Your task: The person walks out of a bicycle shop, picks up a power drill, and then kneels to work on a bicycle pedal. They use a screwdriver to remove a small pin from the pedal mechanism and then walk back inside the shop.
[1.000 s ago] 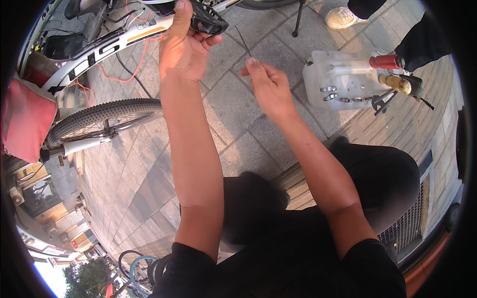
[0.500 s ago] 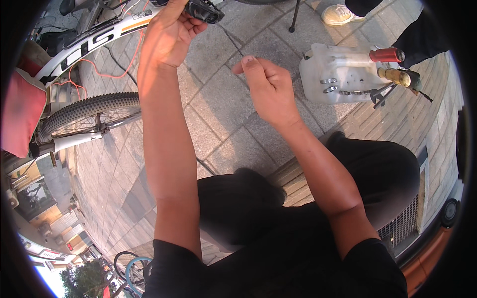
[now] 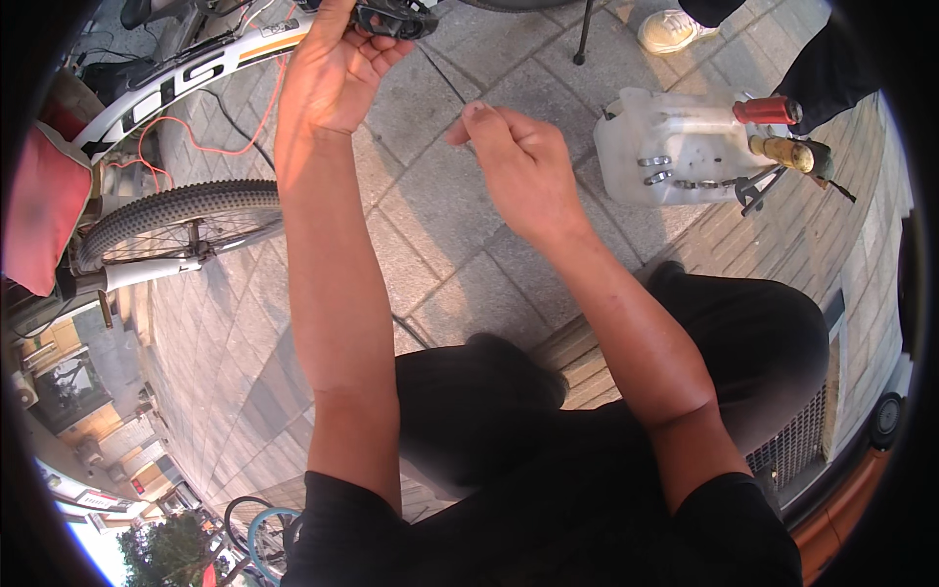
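Observation:
At the top of the view, my left hand point(image 3: 337, 73) is closed around a black bicycle part point(image 3: 396, 20); its exact kind is unclear, as the fingers and the picture's edge hide some of it. A thin dark cable point(image 3: 445, 76) runs from near this part down to my right hand point(image 3: 523, 157). My right thumb and forefinger pinch the cable, with the other fingers curled in. Beside my left forearm lies the white bicycle frame point(image 3: 201, 73), with a knobby-tyred wheel point(image 3: 176, 210) below it.
On the paving to the right, a cut translucent plastic jug point(image 3: 626, 147) holds several metal rings and tools, including a red-handled one point(image 3: 768, 111). Another person's shoe point(image 3: 673, 31) is beyond it. An orange cord point(image 3: 210, 150) trails by the wheel.
My right hand has shifted slightly up and left, nearer the black part, still pinching the cable. The black part has turned a little in my left hand.

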Available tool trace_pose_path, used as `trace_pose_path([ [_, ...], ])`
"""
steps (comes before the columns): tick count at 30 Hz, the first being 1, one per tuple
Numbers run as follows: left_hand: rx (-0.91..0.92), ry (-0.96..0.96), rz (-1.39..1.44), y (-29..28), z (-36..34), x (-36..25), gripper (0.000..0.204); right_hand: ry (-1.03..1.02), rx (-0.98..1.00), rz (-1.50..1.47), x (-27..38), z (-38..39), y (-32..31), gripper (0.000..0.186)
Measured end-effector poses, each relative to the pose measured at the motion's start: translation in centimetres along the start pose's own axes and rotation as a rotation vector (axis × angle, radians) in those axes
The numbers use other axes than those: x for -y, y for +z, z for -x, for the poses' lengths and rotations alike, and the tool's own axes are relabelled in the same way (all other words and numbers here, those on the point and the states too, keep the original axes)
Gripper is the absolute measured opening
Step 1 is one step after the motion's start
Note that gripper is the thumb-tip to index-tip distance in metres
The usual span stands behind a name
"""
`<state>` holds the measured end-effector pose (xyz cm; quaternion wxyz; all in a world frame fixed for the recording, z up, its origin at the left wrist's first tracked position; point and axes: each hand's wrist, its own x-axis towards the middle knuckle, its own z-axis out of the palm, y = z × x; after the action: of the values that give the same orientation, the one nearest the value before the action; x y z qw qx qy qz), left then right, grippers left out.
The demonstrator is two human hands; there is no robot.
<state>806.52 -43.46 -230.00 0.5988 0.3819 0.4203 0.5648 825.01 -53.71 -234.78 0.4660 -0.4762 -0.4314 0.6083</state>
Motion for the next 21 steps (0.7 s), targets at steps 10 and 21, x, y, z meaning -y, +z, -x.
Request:
trace_pose_path([
  [10, -0.05, -0.017, -0.009, 1.5, 0.2, 0.1, 0.039, 0.006, 0.028, -0.025, 0.3, -1.5, -0.3, 0.041],
  [21, -0.007, -0.004, 0.036, -0.1, -0.3, 0.3, 0.039, -0.051, 0.039, -0.076, -0.3, -1.8, -1.1, 0.041],
])
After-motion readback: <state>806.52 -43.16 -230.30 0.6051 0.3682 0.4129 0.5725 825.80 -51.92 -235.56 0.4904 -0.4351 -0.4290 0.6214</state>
